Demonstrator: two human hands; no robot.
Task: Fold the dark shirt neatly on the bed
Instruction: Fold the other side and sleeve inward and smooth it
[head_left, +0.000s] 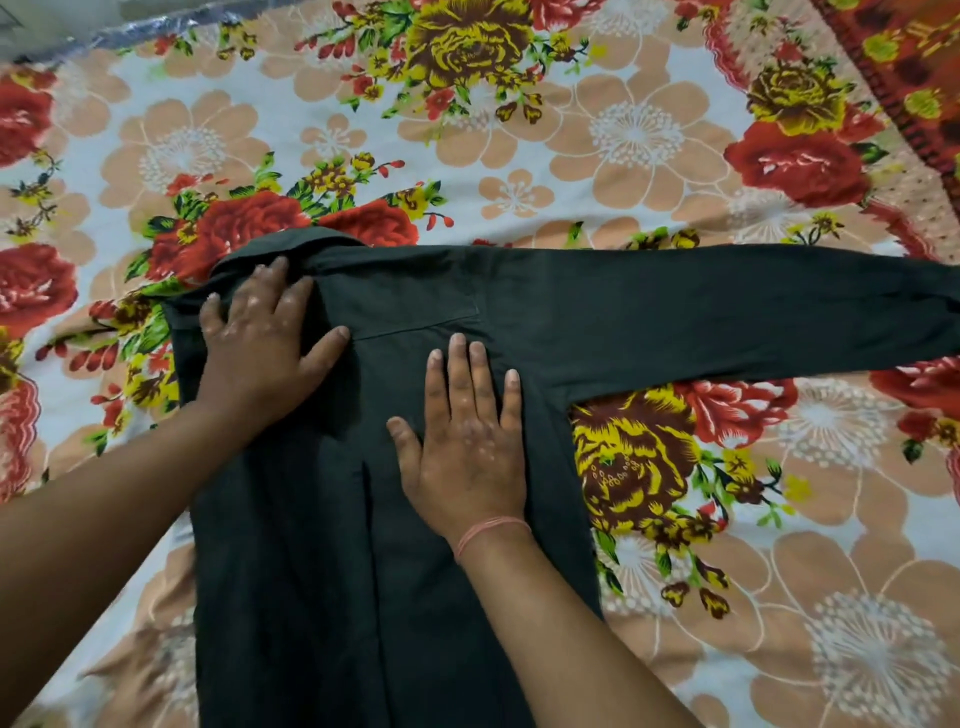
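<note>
The dark shirt lies flat on the flowered bedsheet, collar toward the far side. Its left side is folded inward over the body. One long sleeve stretches out straight to the right, past the frame edge. A chest pocket seam shows near the middle. My left hand presses flat with spread fingers on the folded part just below the collar. My right hand lies flat, palm down, on the middle of the shirt body, a thin thread band on its wrist. Neither hand grips the cloth.
The bedsheet spreads wide on all sides of the shirt. A red patterned blanket lies at the far right corner. The bed's far edge with a shiny plastic strip shows at the top left.
</note>
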